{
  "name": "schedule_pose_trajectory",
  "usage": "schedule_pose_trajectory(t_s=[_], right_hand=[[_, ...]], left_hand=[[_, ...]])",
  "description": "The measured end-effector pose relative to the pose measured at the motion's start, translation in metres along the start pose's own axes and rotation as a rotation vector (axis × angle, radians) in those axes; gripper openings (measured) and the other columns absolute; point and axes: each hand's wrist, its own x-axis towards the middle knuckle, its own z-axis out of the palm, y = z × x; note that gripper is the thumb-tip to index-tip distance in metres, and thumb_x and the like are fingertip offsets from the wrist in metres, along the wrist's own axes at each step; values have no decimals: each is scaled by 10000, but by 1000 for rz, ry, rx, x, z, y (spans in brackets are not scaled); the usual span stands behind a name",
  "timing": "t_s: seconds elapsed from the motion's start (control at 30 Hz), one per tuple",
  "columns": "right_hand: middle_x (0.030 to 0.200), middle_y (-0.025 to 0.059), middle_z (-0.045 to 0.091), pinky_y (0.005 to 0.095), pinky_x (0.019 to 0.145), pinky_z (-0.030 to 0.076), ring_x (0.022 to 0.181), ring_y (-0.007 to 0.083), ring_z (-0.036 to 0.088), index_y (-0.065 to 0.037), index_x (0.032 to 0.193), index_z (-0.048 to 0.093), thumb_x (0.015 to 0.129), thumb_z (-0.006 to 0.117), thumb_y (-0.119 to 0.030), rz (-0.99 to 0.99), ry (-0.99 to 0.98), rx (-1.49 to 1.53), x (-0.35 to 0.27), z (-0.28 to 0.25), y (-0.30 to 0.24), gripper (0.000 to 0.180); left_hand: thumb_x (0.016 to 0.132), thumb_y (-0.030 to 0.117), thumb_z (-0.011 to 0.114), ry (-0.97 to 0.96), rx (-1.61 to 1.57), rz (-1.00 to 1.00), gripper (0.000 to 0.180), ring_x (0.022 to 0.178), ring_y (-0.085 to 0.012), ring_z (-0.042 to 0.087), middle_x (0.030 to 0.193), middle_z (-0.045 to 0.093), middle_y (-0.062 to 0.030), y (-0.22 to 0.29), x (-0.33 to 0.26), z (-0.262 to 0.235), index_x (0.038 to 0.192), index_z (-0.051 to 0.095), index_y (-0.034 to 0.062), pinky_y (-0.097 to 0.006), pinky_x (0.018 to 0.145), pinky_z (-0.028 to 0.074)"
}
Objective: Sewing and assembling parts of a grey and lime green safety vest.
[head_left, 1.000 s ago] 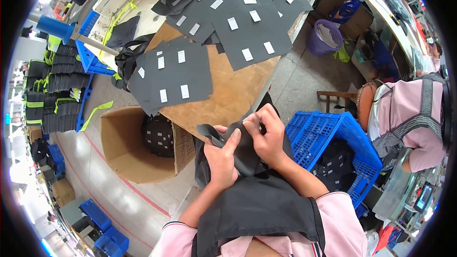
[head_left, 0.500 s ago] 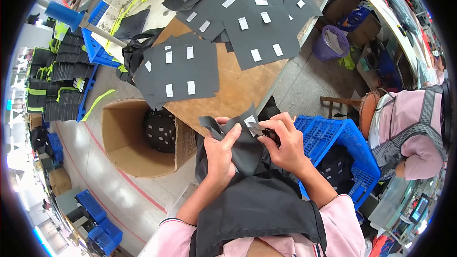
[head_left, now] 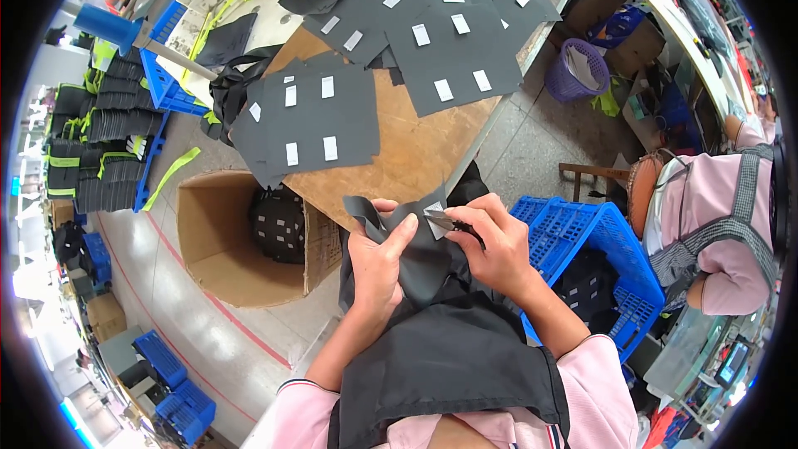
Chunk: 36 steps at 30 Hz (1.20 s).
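Observation:
Dark grey fabric (head_left: 422,266) is bunched above my lap, and my left hand (head_left: 376,259) grips it, thumb on top. A white label (head_left: 435,221) shows on the upturned part of the fabric. My right hand (head_left: 500,251) is closed on small thread snips (head_left: 466,231) with dark handles, their metal tip lying against the label. On the wooden table (head_left: 407,129) ahead, a stack of grey pieces (head_left: 309,125) with white labels lies at the left. More labelled grey pieces (head_left: 465,54) are spread farther back.
Left of my arm, a cardboard box (head_left: 218,262) on its side holds dark labelled pieces. A blue crate (head_left: 636,278) with dark pieces stands at my right. Beyond it are a purple basket (head_left: 573,75) and a person in pink (head_left: 723,216). Stacked black pieces (head_left: 116,133) stand far left.
The snips have turned and shifted slightly left, so their tip now lies over the label. My left hand keeps its grip on the fabric. The view has shifted slightly.

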Motion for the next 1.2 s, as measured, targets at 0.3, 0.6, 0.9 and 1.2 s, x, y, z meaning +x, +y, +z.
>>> schedule_pose_trajectory(t_s=[0.3,0.6,0.9,1.2], right_hand=[[773,84,573,306,538,476,624,229,591,-56,934,637,653,730,-8,77,86,139,-1,-1,-8,299],[841,86,520,312,620,463,729,221,558,-47,995,586,717,696,-32,278,13,231,19,8,35,299],[969,95,528,396,667,513,773,321,597,-103,1139,532,684,715,-61,128,0,-299,100,31,111,492],[899,38,547,372,527,508,661,286,609,-106,958,560,710,635,-36,-253,-118,-435,113,37,152,269]], left_hand=[[770,35,706,4,9,-17,326,766,-88,560,855,564,-28,0,6,-8,1029,508,45,-243,693,462],[726,35,726,-48,82,-23,426,856,-159,568,941,577,-55,31,48,-29,1097,521,75,-309,774,477],[698,237,755,673,1268,647,944,1367,-391,125,1476,138,-217,88,182,-103,1424,165,106,-526,1069,194],[835,118,642,-189,149,309,559,1192,-259,460,1351,369,-187,-22,115,-35,1310,370,4,-360,916,447]])
